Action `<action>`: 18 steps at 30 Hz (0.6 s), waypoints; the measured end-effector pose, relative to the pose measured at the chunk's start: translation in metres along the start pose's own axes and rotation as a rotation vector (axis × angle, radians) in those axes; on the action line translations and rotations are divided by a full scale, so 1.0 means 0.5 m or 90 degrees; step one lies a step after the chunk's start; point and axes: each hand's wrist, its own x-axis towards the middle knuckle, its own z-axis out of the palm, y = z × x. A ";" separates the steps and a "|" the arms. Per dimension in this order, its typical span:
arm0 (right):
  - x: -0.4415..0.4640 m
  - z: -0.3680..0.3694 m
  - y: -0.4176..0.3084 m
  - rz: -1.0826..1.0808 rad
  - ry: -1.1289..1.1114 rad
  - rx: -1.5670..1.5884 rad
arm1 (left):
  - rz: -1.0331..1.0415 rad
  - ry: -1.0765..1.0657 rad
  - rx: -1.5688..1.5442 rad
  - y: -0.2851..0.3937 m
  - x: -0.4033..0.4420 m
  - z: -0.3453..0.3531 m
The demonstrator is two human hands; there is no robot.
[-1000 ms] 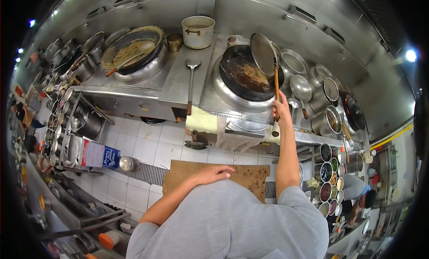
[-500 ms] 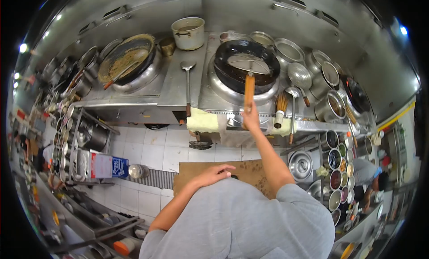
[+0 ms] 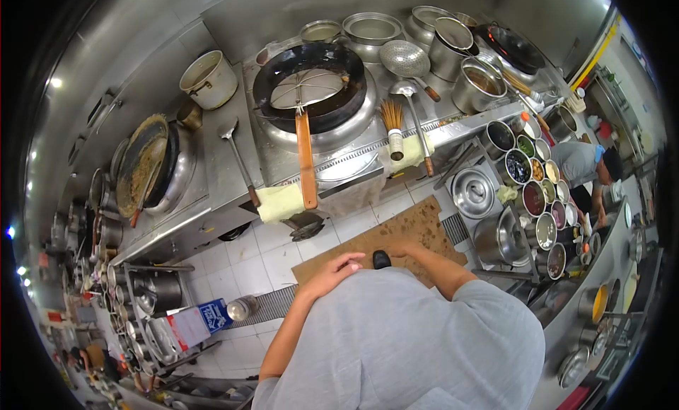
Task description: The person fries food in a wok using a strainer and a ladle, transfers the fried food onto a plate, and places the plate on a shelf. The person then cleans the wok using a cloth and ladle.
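Observation:
My left hand is in front of my body with its fingers stretched out, holding nothing. My right hand is close to my waist above the brown floor mat; its fingers are too unclear to read. On the stove ahead, a round flat strainer lies inside the black wok, its wooden handle jutting over the front edge with no hand on it. A bamboo brush and a ladle lie right of the wok. To its left rests a long-handled spatula.
A second wok with food residue and a tall pot stand at the left. A perforated skimmer and several pots are at the back right. Ingredient containers line the right, with another person beyond.
The strainer was lifted beside the wok, then lowered into it. My right hand has let go of its handle and drawn back to my body. The view has turned right.

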 end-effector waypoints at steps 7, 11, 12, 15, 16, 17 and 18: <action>-0.202 0.029 0.153 0.379 0.145 0.346 | -0.024 0.002 0.000 0.013 0.053 0.009; -0.176 0.046 0.227 0.455 0.135 0.372 | -0.043 -0.001 0.011 0.033 0.086 0.016; -0.183 0.019 0.223 0.428 0.186 0.308 | -0.054 -0.006 0.005 0.039 0.094 0.020; -0.230 -0.147 0.119 0.378 0.267 0.265 | -0.097 -0.001 0.013 0.050 0.115 0.030; -0.264 -0.234 0.051 0.363 0.265 0.312 | -0.107 0.003 0.016 0.052 0.121 0.032; -0.221 -0.243 0.071 0.348 0.281 0.251 | -0.115 0.010 0.022 0.055 0.129 0.033; -0.179 -0.253 0.086 0.330 0.298 0.188 | -0.120 0.017 0.023 0.058 0.134 0.034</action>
